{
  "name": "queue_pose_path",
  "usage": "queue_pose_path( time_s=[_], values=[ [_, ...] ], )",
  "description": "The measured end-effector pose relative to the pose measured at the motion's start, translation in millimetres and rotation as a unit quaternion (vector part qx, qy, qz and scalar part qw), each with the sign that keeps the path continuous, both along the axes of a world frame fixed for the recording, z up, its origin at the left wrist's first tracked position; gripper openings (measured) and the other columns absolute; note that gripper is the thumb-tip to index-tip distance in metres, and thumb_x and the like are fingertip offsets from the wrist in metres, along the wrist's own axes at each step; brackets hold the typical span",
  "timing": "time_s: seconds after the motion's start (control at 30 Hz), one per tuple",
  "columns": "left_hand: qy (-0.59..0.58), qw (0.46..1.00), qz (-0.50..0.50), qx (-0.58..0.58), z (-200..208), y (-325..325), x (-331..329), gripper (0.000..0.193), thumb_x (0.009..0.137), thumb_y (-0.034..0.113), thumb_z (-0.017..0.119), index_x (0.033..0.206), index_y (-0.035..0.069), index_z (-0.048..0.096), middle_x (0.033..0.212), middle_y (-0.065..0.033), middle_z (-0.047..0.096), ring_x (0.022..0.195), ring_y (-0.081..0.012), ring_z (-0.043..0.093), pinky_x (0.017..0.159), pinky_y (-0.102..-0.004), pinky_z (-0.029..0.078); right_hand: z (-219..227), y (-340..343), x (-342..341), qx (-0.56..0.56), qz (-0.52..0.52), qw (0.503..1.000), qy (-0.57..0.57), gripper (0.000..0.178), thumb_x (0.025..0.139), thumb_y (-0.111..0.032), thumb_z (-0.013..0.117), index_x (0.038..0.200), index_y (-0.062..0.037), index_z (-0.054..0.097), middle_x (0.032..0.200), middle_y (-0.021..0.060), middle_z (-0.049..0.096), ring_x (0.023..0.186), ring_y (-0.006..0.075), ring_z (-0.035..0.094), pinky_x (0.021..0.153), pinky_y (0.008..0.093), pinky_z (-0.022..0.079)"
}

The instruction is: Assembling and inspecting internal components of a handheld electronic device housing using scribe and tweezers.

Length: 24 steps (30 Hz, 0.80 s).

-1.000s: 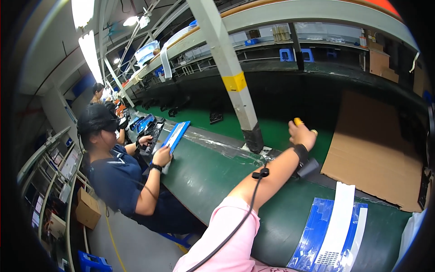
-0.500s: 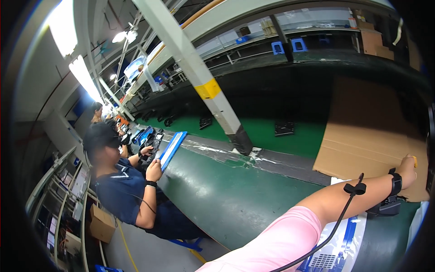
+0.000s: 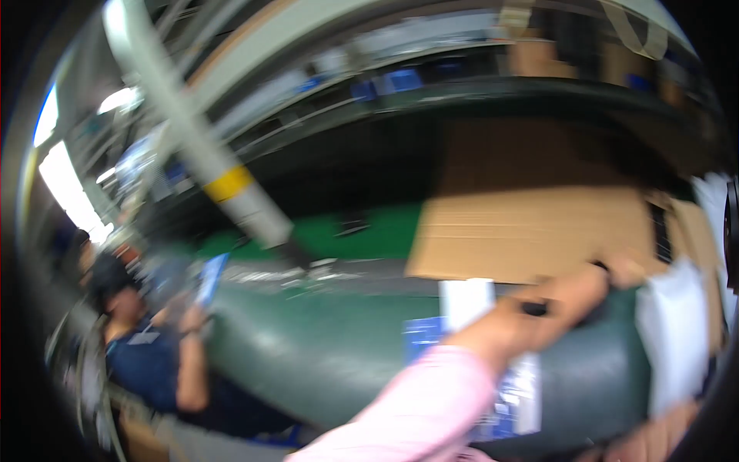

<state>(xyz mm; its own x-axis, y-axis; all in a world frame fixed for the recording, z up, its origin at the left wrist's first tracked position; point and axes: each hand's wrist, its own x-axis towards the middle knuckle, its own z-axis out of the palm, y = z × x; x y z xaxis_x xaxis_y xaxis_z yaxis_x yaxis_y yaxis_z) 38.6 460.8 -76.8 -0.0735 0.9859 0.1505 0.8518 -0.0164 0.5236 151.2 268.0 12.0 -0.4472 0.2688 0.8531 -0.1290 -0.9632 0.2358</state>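
Observation:
My left arm in a pink sleeve reaches right across the green tabletop [image 3: 331,369]. My left hand [image 3: 627,269], smeared by motion, is at the near right edge of a large brown cardboard sheet [image 3: 531,231]; its fingers cannot be made out. Beneath the forearm lie blue-and-white sheets in clear plastic [image 3: 523,400]. A white plastic bag [image 3: 673,331] stands just right of that hand. At the lower right edge, blurred skin that looks like my right hand [image 3: 654,439] shows below the bag, its fingers unclear.
A co-worker [image 3: 154,354] in dark blue sits at the left, holding a blue panel [image 3: 212,277]. A slanting post with a yellow band [image 3: 229,183] stands at the table's far edge. Behind it runs a green belt [image 3: 377,235] with a dark part on it.
My view has swung right, so the co-worker, post and cardboard sit farther left. The white bag and blurred skin at lower right have come into sight.

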Motion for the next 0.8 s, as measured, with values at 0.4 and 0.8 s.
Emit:
queue_pose_path(
  time_s=[0.4, 0.8],
  values=[
    [-0.066, 0.968, 0.214, 0.11, 60, 25, -16, 0.041, 0.077, 0.029, 0.063, 0.094, -0.007, 0.057, 0.102, -0.0263, 0.053, 0.092, -0.038, 0.053, 0.08, -0.0397, 0.044, -11, 49, 30, 0.084, -0.157, 0.899, -0.4, 0.051, 0.093, -0.041, 0.028, 0.102, 0.0013, 0.056, 0.055, 0.0041, 0.043, 0.048, 0.0132, 0.034, 0.048, 0.0263, 0.033],
    [-0.381, 0.868, 0.222, 0.228, 71, 67, -54, 0.021, 0.059, 0.002, 0.058, 0.079, -0.004, 0.058, 0.074, -0.0201, 0.06, 0.075, -0.0319, 0.06, 0.068, -0.0378, 0.047, -20, 69, 53, 0.071, -0.129, 0.886, -0.44, 0.059, 0.092, -0.05, 0.02, 0.095, 0.002, 0.048, 0.053, 0.0114, 0.04, 0.044, 0.0172, 0.035, 0.038, 0.0314, 0.035]
  ],
)
